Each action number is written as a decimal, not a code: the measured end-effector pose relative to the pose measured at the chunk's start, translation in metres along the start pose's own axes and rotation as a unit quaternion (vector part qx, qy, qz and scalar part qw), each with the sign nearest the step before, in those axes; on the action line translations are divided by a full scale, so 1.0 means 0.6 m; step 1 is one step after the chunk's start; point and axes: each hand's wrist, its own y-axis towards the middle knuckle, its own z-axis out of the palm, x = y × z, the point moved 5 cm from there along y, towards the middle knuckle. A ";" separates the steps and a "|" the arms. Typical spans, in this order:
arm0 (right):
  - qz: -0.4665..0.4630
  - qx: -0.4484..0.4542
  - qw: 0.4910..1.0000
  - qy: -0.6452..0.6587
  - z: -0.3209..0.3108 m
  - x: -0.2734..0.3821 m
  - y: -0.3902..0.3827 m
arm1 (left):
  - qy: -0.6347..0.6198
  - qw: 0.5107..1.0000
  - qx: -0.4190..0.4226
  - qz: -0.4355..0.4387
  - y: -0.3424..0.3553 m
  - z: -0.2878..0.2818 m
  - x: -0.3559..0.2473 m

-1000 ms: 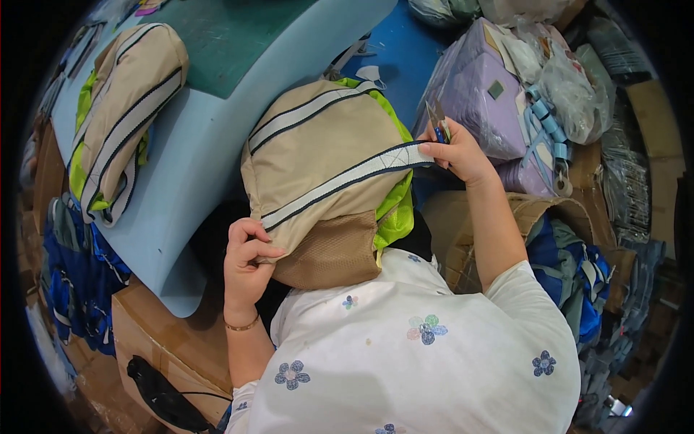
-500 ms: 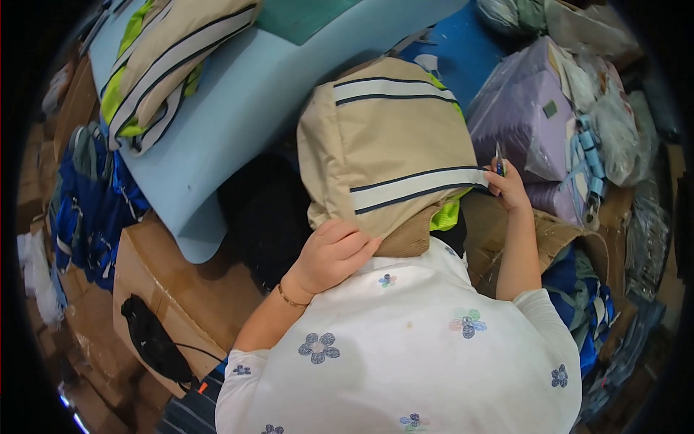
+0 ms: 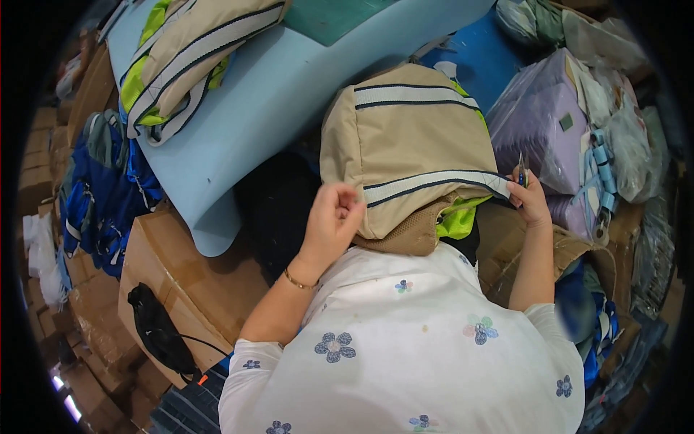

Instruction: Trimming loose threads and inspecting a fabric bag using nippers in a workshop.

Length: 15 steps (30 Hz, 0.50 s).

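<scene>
A beige bag [image 3: 426, 141] with white, navy-edged stripes and lime-green trim lies across my lap, its brown mesh part [image 3: 412, 233] toward me. Beside its near left corner is my left hand [image 3: 334, 220], raised a little, fingers curled together; whether a small thing is pinched there I cannot make out. At the bag's right edge my right hand [image 3: 531, 201] is closed round small pointed thread snips [image 3: 522, 172], blades up. Its fingertips also touch the end of the lower striped band [image 3: 441, 184].
Another beige and lime bag [image 3: 195, 61] rests on a pale blue curved sheet [image 3: 217, 166] at upper left. Blue bags [image 3: 108, 195] and a cardboard box [image 3: 181, 275] are at left. Plastic-wrapped purple goods [image 3: 538, 119] stand at right, near an open carton [image 3: 520, 242].
My left hand has come off the bag's near left corner and lifted, its fingers curling. My right hand stays at the right edge with the snips. The whole view has shifted slightly.
</scene>
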 end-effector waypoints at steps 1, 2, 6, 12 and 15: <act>-0.006 -0.002 1.000 -0.017 0.000 0.004 0.000 | -0.027 0.998 -0.026 -0.047 0.019 -0.004 0.013; -0.008 0.000 1.000 -0.017 0.000 0.004 0.000 | 0.074 0.996 -0.044 -0.009 0.046 -0.014 0.007; -0.009 0.004 1.000 -0.020 -0.001 0.004 -0.006 | 0.273 0.955 -0.101 0.050 0.144 -0.028 0.004; 0.004 0.020 1.000 -0.007 0.001 -0.013 -0.008 | 0.383 0.918 -0.030 -0.098 0.212 0.027 0.055; 0.006 0.011 1.000 -0.002 -0.005 -0.016 -0.008 | 0.212 0.977 -0.032 -0.017 0.215 0.042 0.077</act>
